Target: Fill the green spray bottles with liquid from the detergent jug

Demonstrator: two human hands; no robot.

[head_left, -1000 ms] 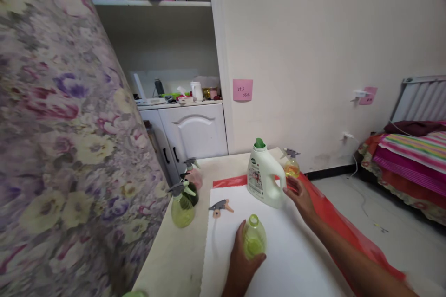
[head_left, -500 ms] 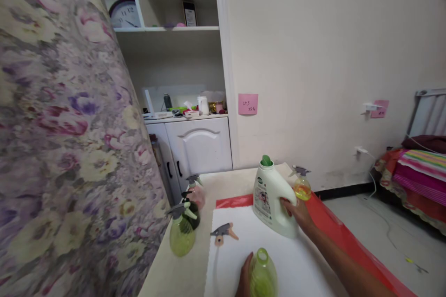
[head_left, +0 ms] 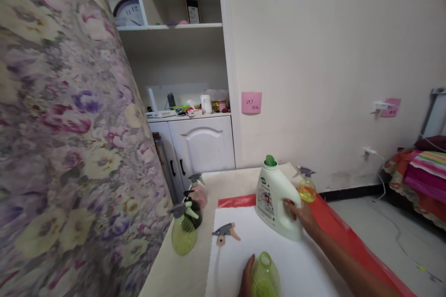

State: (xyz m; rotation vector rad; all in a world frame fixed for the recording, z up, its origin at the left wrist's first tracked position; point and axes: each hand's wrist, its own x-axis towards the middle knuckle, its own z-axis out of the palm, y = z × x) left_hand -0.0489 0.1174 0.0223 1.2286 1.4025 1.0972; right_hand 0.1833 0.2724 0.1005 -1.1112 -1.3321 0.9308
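My right hand (head_left: 302, 214) is wrapped round the handle of a white detergent jug (head_left: 273, 199) with a green cap, which stands upright on a white sheet (head_left: 233, 260). At the bottom edge my left hand (head_left: 248, 278) holds an open-necked green spray bottle (head_left: 265, 277) upright; only part of that hand shows. A loose grey spray head (head_left: 226, 232) with its tube lies on the sheet to the left of the jug.
A green spray bottle (head_left: 183, 233), a dark one (head_left: 193, 209) and a pink one (head_left: 199, 192) stand by a floral curtain (head_left: 69, 139) at left. A yellow spray bottle (head_left: 306, 188) stands behind the jug on red plastic (head_left: 334, 227). White cupboard (head_left: 198, 144) beyond; bed (head_left: 421, 171) at right.
My right hand has gone from touching the jug's side to gripping its handle. The view has tilted up and shifted right, so my left hand and its bottle sit lower in view.
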